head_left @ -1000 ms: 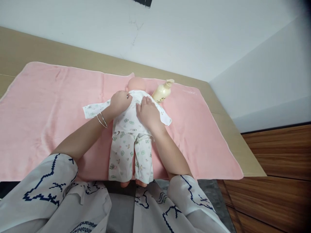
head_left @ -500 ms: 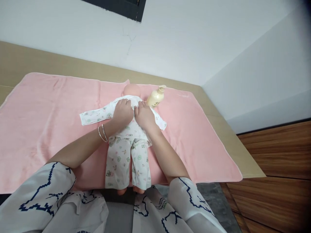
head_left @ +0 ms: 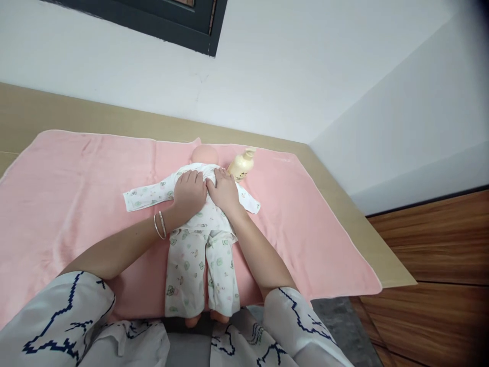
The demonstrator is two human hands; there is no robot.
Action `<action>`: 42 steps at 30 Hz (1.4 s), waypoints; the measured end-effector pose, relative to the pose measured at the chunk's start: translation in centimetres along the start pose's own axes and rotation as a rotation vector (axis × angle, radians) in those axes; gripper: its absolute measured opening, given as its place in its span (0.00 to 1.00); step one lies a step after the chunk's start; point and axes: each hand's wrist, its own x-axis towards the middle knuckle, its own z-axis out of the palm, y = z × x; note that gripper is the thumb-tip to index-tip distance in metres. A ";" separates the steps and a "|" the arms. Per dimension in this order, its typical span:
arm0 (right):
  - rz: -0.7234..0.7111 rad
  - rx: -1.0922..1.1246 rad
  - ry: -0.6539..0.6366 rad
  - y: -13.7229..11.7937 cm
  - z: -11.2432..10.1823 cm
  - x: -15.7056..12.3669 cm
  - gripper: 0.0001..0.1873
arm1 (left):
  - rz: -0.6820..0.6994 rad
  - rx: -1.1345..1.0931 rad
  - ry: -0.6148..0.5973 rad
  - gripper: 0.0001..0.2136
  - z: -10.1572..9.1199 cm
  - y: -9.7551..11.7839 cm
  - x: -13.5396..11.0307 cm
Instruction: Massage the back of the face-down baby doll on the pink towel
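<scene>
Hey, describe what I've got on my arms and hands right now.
Loose white sleeves printed with dark blue stepped lines end about the elbows; the forearms are bare. Two thin silver bangles circle the wrist of the left hand. The right hand and its wrist wear nothing; no gloves or rings show.

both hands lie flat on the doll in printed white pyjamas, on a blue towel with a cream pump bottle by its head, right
Wrong colour: the head view shows a pink fleece towel, not blue. The left hand and right hand lie flat on the doll in printed white pyjamas, with the cream pump bottle by its head.
</scene>
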 end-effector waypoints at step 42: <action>-0.123 -0.022 -0.105 -0.1 -0.3 1.2 0.29 | -0.045 -0.114 0.104 0.13 1.0 -2.3 1.3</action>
